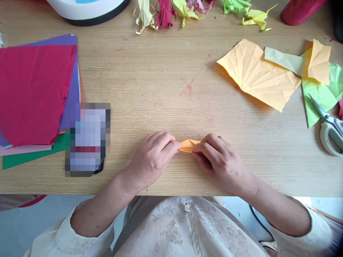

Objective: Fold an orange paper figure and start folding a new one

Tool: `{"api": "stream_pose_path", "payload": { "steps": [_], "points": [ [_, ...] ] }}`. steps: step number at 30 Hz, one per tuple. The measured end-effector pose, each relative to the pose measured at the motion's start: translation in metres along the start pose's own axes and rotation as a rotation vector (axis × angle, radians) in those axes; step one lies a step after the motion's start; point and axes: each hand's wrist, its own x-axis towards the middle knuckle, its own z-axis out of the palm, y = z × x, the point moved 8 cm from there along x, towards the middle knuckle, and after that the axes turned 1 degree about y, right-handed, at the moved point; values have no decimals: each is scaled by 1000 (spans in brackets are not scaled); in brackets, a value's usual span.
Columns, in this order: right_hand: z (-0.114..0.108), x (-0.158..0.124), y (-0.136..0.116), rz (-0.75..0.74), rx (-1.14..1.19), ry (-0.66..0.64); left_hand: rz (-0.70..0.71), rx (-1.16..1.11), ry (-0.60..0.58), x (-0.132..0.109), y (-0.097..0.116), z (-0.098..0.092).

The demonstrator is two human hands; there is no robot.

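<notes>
A small folded piece of orange paper (188, 145) is held between my two hands, close to the table's front edge. My left hand (154, 153) pinches its left end between thumb and fingers. At the right end, my right hand (221, 160) grips it the same way, with the fingers curled over. Only the middle stretch of the paper shows, with slanting creases and a pointed upper edge; both ends are covered by my fingers.
Coloured paper sheets (34, 96) are stacked at the left, beside a blurred-out phone (88, 139). Creased orange scraps (257, 75), green paper (313, 103) and scissors (332, 128) lie at the right. Several folded paper figures (166, 14) and a red cylinder (300, 10) line the back.
</notes>
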Motion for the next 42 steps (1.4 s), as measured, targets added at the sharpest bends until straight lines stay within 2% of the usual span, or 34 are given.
{"api": "stream_pose_path", "payload": {
  "steps": [9, 20, 29, 38, 42],
  "points": [
    [1, -1, 0, -6, -20, 11, -32, -3, -50, 1, -1, 3],
    [0, 2, 1, 12, 17, 30, -86, 0, -27, -3, -3, 1],
    [-3, 1, 0, -5, 5, 53, -198, -182, 18, -15, -16, -3],
    [-4, 1, 0, -9, 17, 70, -137, -88, 26, -6, -4, -2],
    [-3, 0, 0, -8, 11, 69, -176, -105, -5, -6, -5, 0]
  ]
}}
